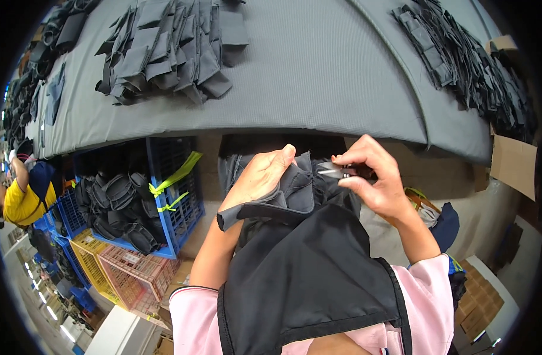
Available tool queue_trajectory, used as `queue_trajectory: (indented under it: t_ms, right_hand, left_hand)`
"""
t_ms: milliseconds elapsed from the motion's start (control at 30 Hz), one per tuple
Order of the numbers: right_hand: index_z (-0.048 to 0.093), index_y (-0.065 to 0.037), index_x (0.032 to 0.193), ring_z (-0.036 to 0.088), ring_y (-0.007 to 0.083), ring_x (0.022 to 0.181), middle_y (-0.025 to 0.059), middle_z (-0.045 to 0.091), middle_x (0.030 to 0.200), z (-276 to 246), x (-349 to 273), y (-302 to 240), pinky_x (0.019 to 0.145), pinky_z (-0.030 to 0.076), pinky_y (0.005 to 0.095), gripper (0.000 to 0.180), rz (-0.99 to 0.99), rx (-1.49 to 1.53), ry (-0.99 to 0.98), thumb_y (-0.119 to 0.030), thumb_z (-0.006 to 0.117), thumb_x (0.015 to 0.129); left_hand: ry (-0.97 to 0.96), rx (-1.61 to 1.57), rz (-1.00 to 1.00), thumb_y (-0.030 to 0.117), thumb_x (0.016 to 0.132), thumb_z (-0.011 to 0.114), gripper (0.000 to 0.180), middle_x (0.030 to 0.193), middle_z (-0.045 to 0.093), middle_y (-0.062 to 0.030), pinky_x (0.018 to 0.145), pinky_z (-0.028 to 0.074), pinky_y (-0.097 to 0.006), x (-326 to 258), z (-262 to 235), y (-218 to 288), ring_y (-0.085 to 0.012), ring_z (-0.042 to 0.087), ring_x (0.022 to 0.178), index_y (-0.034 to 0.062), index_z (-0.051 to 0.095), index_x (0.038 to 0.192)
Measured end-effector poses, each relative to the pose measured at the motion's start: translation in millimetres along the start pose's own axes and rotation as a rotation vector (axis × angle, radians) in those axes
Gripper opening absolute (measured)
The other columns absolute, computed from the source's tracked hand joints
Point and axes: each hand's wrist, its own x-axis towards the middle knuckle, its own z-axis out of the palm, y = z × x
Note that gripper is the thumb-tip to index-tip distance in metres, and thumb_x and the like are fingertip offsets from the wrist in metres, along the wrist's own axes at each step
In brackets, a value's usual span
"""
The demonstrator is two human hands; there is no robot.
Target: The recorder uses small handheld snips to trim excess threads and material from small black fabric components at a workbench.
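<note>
My left hand (260, 176) grips a sewn dark grey fabric piece (296, 194), thumb up, with a strip of it hanging down toward my wrist. Small thread snips (331, 172) are held in my right hand (377, 180), between thumb and fingers. Their silvery blades point left at the fabric's edge; I cannot tell whether they touch it. Both hands are over my lap, just in front of the table's near edge, above my black apron (312, 266).
A grey-covered table (318, 77) bears stacks of grey fabric pieces (164, 50) at left and more pieces (454, 65) at right. Left of me stand a blue crate (175, 228) of dark pouches, a yellow crate (93, 263) and a pink crate (132, 266). A person in yellow (25, 198) works far left.
</note>
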Motion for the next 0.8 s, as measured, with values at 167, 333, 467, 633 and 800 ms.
queue_trajectory:
  t_ms: [167,333,467,633,800]
  right_hand:
    - [0.063,-0.004,0.092,0.055,0.0201,0.061,0.0078,0.062,0.076,22,2,-7,0.057,0.044,0.0299,0.024,0.215,0.040,-0.253,-0.004,0.067,0.068]
    - [0.061,0.000,0.080,0.054,0.0204,0.055,0.0101,0.057,0.065,30,-17,-4,0.051,0.040,0.0297,0.010,0.165,0.105,-0.049,-0.002,0.065,0.071]
    - [0.062,0.000,0.078,0.054,0.0184,0.055,0.0082,0.057,0.066,37,-13,8,0.050,0.040,0.0289,0.011,0.315,0.126,0.084,0.002,0.064,0.068]
    - [0.061,0.001,0.077,0.053,0.0136,0.057,0.0064,0.058,0.067,31,-3,22,0.050,0.040,0.0257,0.009,-0.016,-0.164,0.186,0.006,0.065,0.070]
    - [0.062,0.000,0.078,0.057,0.0146,0.059,0.0068,0.061,0.069,43,-2,34,0.053,0.043,0.0249,0.013,0.044,-0.083,0.195,0.006,0.067,0.067]
  left_hand:
    - [0.039,0.090,0.106,0.041,0.097,0.045,0.047,0.063,0.048,-0.0025,0.061,0.040,-0.027,3,6,-2,-0.0114,0.041,0.063,-0.0023,0.054,0.082]
    - [0.165,0.203,0.131,0.033,0.095,0.051,0.037,0.063,0.050,-0.0041,0.057,0.041,-0.028,-3,21,4,-0.0139,0.042,0.057,-0.0028,0.051,0.083]
    - [0.175,0.087,0.073,0.025,0.092,0.057,0.024,0.076,0.056,-0.0045,0.062,0.044,-0.026,-2,21,2,-0.0103,0.052,0.069,0.0012,0.054,0.093]
    - [0.042,-0.144,0.099,0.003,0.083,0.058,0.031,0.106,0.053,-0.0078,0.078,0.047,-0.026,-4,20,-13,-0.0128,0.053,0.095,0.0048,0.042,0.110]
    - [0.024,-0.338,-0.104,-0.003,0.074,0.052,0.052,0.113,0.045,-0.0103,0.071,0.049,-0.027,-13,29,-22,-0.0170,0.057,0.086,0.0100,0.030,0.120]
